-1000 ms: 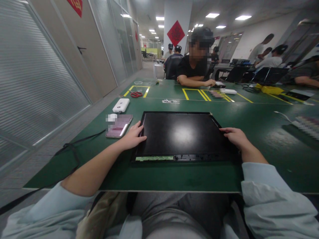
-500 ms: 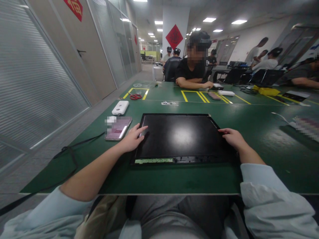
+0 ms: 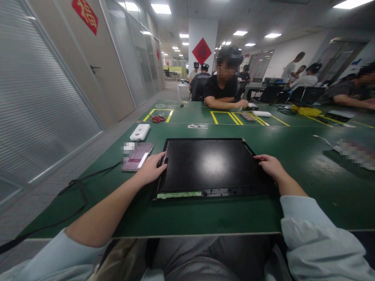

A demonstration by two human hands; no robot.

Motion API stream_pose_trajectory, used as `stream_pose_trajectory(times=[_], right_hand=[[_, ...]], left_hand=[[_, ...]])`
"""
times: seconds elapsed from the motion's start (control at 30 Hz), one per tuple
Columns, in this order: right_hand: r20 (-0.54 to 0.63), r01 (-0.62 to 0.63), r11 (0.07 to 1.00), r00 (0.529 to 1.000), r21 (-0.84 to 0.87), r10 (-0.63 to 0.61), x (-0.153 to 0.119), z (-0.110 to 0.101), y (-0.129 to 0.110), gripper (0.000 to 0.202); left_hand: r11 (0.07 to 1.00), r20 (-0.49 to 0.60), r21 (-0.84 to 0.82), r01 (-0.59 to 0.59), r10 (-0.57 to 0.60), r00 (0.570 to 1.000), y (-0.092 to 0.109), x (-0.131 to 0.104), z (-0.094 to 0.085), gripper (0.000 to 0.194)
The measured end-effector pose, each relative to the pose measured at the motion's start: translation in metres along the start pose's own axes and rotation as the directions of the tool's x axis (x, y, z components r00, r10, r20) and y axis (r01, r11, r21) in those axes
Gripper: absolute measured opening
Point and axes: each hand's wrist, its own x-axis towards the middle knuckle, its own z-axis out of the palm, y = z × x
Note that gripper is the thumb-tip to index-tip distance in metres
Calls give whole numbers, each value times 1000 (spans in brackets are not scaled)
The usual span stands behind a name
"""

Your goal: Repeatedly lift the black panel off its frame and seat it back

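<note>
The left hand's fingers [image 3: 160, 155] and thumb are being held a little parted at the left rim of a black panel [image 3: 190, 168]. At the opposite rim, the right hand [image 3: 271, 168] is being kept loosely curled, its forefinger touching the frame. Whether the panel is being pinched or only steadied cannot be told. The panel is being carried by the green tabletop [image 3: 213, 222], near the middle of its near edge, dark face upward; a strip of pale green [image 3: 179, 194] is being shown along the left part of its near rim. Toward the tabletop's left edge, a phone [image 3: 140, 159] is being lit by its own screen, with a white power bank [image 3: 140, 132] lying just beyond. That left edge is being crossed by a black strap [image 3: 78, 183]. Toward the far left corner, red-handled scissors [image 3: 158, 119] are lying among areas being marked out by yellow tape [image 3: 170, 116]. Near the right edge, a blurred object [image 3: 357, 154] is being trailed by a white cable. The far edge is being leaned on by a person in black [image 3: 218, 91]. Behind, a pillar [image 3: 202, 29] is being decorated by a red diamond [image 3: 202, 51], and the room is being lit by ceiling panels [image 3: 160, 8].
</note>
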Motion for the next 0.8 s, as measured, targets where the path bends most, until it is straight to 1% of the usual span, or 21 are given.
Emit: stream_pose_trajectory(times=[0.17, 0.27, 0.3, 0.33, 0.37, 0.43, 0.5, 0.53, 0.57, 0.63, 0.8], right_hand=[[-2, 14, 1000, 1000, -21, -14, 1, 0, -1, 46], [-1, 18, 999, 1000, -32, -18, 1, 0, 0, 46], [1, 17, 999, 1000, -36, -17, 1, 0, 0, 47], [1, 16, 999, 1000, -39, -16, 1, 0, 0, 47], [-2, 16, 999, 1000, -40, -16, 0, 0, -1, 47], [-14, 19, 999, 1000, -42, -20, -1, 1, -2, 46], [-21, 21, 999, 1000, -45, -22, -2, 1, -4, 46], [-23, 21, 999, 999, -46, -22, -3, 1, -5, 46], [-22, 21, 999, 1000, -49, -22, -4, 1, -6, 46], [-16, 18, 998, 1000, -60, -19, -5, 1, -7, 47], [-3, 16, 997, 1000, -70, -16, -4, 0, -6, 47]], left_hand=[[976, 7, -204, 80, -80, 997, -3, -2, -1, 60], [926, -32, -367, 87, -106, 994, -3, -2, 0, 59], [888, -43, -453, 82, -113, 993, -1, -2, 1, 60], [830, -45, -551, 81, -127, 991, 0, -2, 1, 61], [753, -37, -652, 86, -145, 989, 3, -1, 1, 62], [555, -6, -824, 114, -211, 977, 9, -1, 0, 65], [400, 9, -907, 130, -291, 957, 15, -1, -1, 66], [343, 18, -929, 135, -323, 946, 18, -1, -2, 65], [300, 22, -945, 133, -347, 938, 20, -1, -2, 63], [242, 30, -961, 132, -383, 923, 24, -1, -3, 59], [185, 36, -973, 137, -465, 884, 26, 1, -2, 52]])
